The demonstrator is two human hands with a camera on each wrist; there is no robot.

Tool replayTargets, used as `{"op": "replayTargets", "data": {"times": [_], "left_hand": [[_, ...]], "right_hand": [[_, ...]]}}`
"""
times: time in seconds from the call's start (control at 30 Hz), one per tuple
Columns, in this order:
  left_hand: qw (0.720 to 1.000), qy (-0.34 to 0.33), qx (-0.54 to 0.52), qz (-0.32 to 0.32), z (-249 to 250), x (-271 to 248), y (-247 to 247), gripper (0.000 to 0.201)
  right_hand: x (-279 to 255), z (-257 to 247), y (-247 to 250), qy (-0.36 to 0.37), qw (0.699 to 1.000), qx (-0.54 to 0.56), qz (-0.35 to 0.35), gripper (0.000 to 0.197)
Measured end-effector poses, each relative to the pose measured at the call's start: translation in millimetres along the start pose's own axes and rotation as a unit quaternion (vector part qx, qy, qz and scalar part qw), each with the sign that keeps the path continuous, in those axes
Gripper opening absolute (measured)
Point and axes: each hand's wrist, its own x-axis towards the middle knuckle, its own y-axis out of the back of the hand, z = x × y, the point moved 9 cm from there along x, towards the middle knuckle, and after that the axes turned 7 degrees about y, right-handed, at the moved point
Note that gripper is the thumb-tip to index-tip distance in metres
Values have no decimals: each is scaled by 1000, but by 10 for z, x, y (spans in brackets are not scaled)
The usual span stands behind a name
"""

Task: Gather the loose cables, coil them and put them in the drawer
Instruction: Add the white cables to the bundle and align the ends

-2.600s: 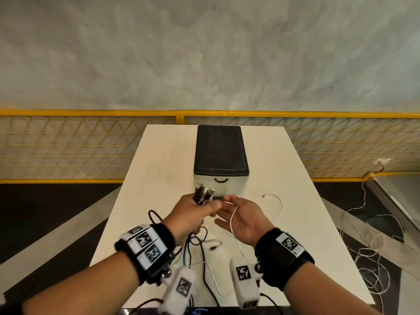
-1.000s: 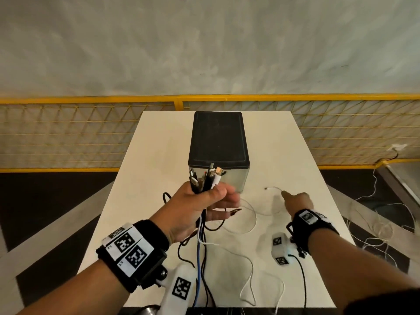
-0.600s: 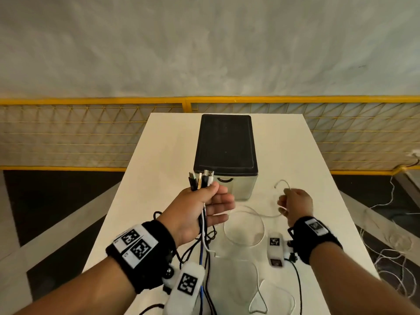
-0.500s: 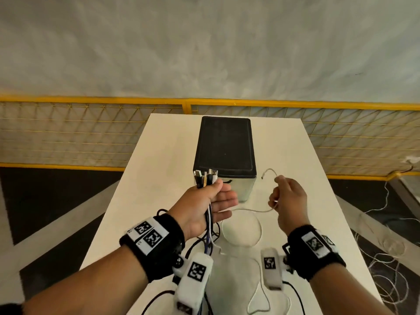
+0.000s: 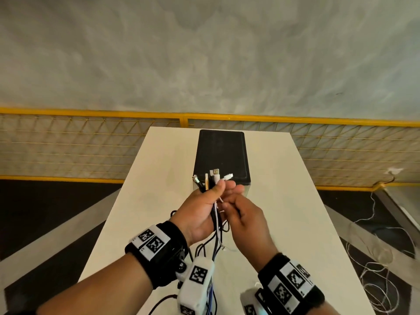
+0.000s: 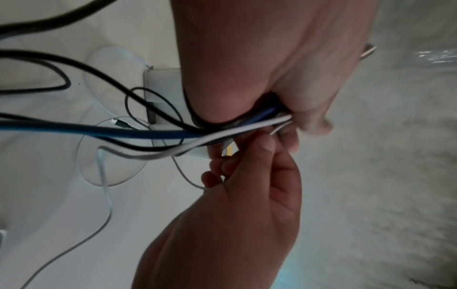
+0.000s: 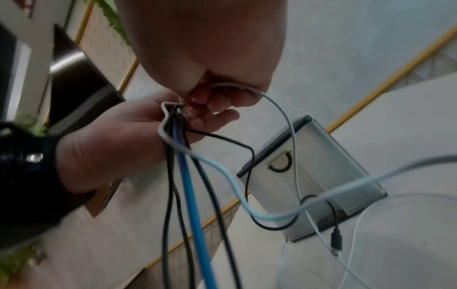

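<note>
My left hand [image 5: 210, 197] grips a bundle of cables [image 5: 212, 178] above the table, black, blue and white, with their plug ends sticking up out of the fist. My right hand [image 5: 230, 206] is pressed against it and pinches a thin white cable [image 7: 293, 129], whose white plug end [image 5: 228, 176] pokes up beside the others. The cables' lengths hang down to the table [image 6: 123, 131]. Behind the hands stands the small drawer box [image 5: 222, 153] with a black top; its drawer front with a curved handle [image 7: 281, 162] is closed.
The white table [image 5: 159, 178] carries the box in its middle. A black plug end [image 7: 336, 241] dangles by the box front, and thin white cable loops lie there [image 6: 106, 195]. A yellow mesh fence [image 5: 91, 142] runs behind; tangled white wire [image 5: 375, 273] lies on the floor at right.
My right hand reached to the right, picked up the thin white cable's end from the table and brought it over to the bundle in my left hand. The left hand kept its hold.
</note>
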Motion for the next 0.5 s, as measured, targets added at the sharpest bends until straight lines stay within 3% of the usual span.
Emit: {"op": "replayTargets", "data": {"times": [0.1,0.17,0.2,0.27,0.33,0.37,0.43,0.5], "left_hand": [[1000,-10,-3,-2,53,-69,21,20],[999,-27,-21,11,115,-102,86,22],[999,-39,-29,20,151,-124,128,22],[997,-64,-38,36,211,-170,209,23],[996,-74,-41,38,226,-229,240,24],[996,-72,-32,36,211,-256,235,24],[997,-63,-9,33,166,-304,209,24],[998,-61,6,29,154,-367,208,22]], "right_hand": [[17,-130,-4,49,998,-36,-8,13],[4,-162,99,48,997,-51,31,11],[-26,-76,172,0,997,-42,60,12],[-170,274,158,-199,976,55,67,28],[-419,502,-176,-399,893,206,-16,51],[-508,519,-337,-454,849,266,-55,55],[-550,510,-515,-504,787,349,-75,42],[-522,471,-609,-533,728,430,-39,21]]}}
